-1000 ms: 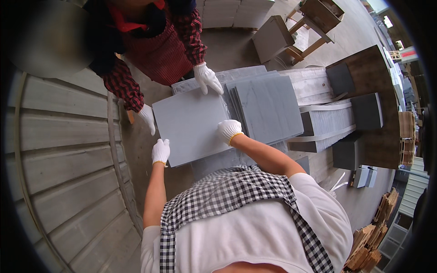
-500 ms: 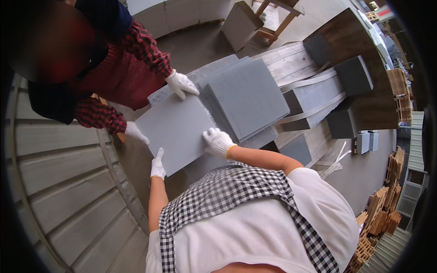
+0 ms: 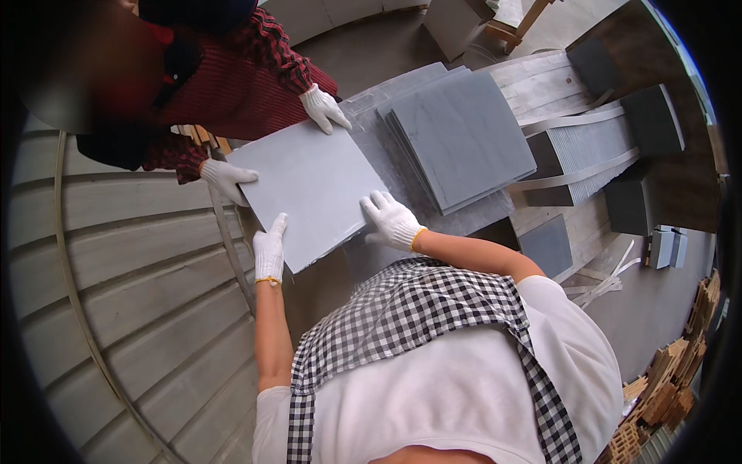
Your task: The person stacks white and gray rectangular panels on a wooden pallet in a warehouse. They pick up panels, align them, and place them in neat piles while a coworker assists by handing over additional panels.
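Observation:
A flat square light-grey stone slab [image 3: 313,185] lies between me and a co-worker, its near edge rough. My left hand [image 3: 269,249], in a white knit glove, grips its left near edge, thumb up along the side and the other fingers partly hidden. With its gloved fingers bent over the right near edge, my right hand [image 3: 393,223] holds the slab too. Across from me, the co-worker's gloved hands [image 3: 326,109] grasp the far corner and the left corner [image 3: 229,181]. Just right of the slab sits a stack of darker grey slabs [image 3: 468,143].
Strapped slabs [image 3: 591,147] stand on a wooden pallet [image 3: 533,89] to the right, beside dark blocks [image 3: 653,127]. Loose straps [image 3: 610,274] hang near it. A ribbed grey wall [image 3: 147,294] runs along my left. Wood pieces [image 3: 657,379] are piled at lower right.
The slab has shifted left, away from the stack, and a gap shows between them. All four hands have moved with it. Its top looks paler now, and the whole view has swung.

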The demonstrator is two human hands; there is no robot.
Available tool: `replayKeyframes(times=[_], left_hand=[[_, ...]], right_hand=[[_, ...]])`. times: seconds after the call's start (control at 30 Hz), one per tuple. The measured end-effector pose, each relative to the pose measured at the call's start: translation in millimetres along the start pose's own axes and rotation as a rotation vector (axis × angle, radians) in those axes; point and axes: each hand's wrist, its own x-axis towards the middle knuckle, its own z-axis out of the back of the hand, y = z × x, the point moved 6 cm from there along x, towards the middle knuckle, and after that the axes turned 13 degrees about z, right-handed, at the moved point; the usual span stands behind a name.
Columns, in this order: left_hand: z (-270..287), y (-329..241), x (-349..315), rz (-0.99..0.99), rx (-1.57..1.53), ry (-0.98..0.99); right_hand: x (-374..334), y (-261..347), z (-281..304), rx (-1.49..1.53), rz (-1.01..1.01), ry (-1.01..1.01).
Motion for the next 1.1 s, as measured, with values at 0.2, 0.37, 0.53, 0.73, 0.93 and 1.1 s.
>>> replayKeyframes(times=[0.2,0.37,0.53,0.73,0.93,1.1], left_hand=[[-17,-53,-24,-0.084,0.569,-0.333],[-65,-105,-49,-0.128,0.728,-0.394],[-88,-139,-46,-0.221,0.605,-0.240],[-111,-148,-27,-0.288,0.234,0.109],[-114,-161,-35,-0.847,0.481,-0.038],[-154,-172,-72,-1.568,1.113,-0.314]], right_hand=[[18,-30,-32,0.090,-0.195,0.034],[20,-61,-32,0.185,-0.264,0.033],[39,-47,-10,0.234,-0.259,-0.127],[75,10,69,0.404,-0.216,-0.633],[81,-8,89,0.396,-0.349,-0.522],[71,-20,93,0.369,-0.309,-0.581]])
